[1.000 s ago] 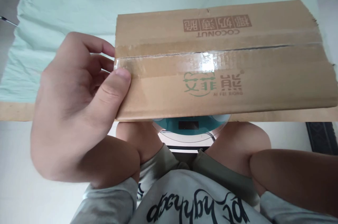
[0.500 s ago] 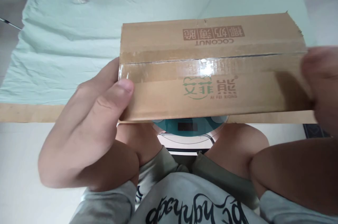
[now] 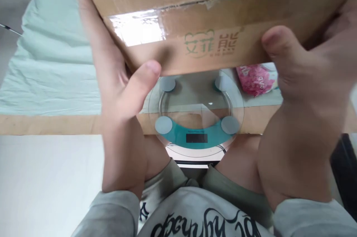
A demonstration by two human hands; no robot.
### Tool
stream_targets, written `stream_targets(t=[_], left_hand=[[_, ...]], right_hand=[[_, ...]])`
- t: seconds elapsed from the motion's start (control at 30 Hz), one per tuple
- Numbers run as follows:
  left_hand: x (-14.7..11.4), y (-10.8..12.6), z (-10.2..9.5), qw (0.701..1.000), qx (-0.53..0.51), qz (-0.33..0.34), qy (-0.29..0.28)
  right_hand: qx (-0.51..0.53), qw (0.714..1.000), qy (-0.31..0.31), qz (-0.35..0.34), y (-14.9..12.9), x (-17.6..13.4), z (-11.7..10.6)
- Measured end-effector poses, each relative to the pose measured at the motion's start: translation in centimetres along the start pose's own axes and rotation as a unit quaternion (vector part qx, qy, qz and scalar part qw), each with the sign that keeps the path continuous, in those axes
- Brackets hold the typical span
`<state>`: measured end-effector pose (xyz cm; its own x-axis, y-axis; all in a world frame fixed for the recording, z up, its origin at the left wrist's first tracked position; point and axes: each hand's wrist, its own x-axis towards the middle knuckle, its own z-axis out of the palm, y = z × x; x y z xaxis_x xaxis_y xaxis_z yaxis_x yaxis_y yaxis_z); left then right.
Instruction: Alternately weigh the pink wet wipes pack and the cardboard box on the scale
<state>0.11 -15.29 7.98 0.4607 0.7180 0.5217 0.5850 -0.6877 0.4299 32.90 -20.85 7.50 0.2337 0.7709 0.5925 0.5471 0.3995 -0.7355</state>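
Observation:
A brown cardboard box (image 3: 178, 25) with clear tape along its seam and green and brown printing is held up between both hands. My left hand (image 3: 119, 77) grips its left end, thumb on the printed face and fingers along the side. At the right end, my right hand (image 3: 312, 54) holds it with the thumb on the same face; its other fingers are mostly hidden. Below the box lies a round glass scale (image 3: 195, 114) with a teal band and a dark display, apart from the box. The top of the box runs out of view.
A pink packet (image 3: 256, 79) lies right of the scale, partly covered by the box and my right hand. A pale green cloth (image 3: 55, 54) covers the surface, with a tan edge strip (image 3: 50, 124) in front. A dark object (image 3: 346, 173) stands at the far right.
The box has risen towards the camera and tilted, uncovering the scale and the pink packet. My right hand has shifted so that its thumb now presses the printed face.

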Motion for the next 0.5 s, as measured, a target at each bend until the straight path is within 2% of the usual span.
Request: stream_targets(t=[0.07, 0.1, 0.2, 0.3, 0.4, 0.5], left_hand=[[0.2, -0.9, 0.7, 1.000, 0.006, 0.010, -0.006], [0.3, -1.3, 1.0, 1.000, 0.009, 0.016, -0.009], [0.8, -2.8, 2.0, 0.999, 0.018, 0.028, -0.022], [2.5, -4.8, 3.0, 1.000, 0.011, 0.025, -0.013], [4.4, -6.5, 4.0, 0.996, -0.080, 0.018, 0.044], [5.3, -7.2, 4.8, 0.983, -0.170, 0.007, 0.072]], right_hand=[[-0.033, 0.994, -0.022, -0.105, 2.2, 1.5, 1.3], [-0.034, 0.992, -0.032, -0.121, 3.2, 2.0, 1.9], [-0.014, 0.996, -0.044, -0.076, 5.7, 2.6, 3.2], [-0.009, 0.998, -0.062, -0.019, 6.8, 2.4, 4.3], [-0.009, 0.997, -0.077, 0.015, 6.7, 2.2, 4.9], [-0.051, 0.996, -0.040, 0.061, 6.5, 2.0, 5.2]])
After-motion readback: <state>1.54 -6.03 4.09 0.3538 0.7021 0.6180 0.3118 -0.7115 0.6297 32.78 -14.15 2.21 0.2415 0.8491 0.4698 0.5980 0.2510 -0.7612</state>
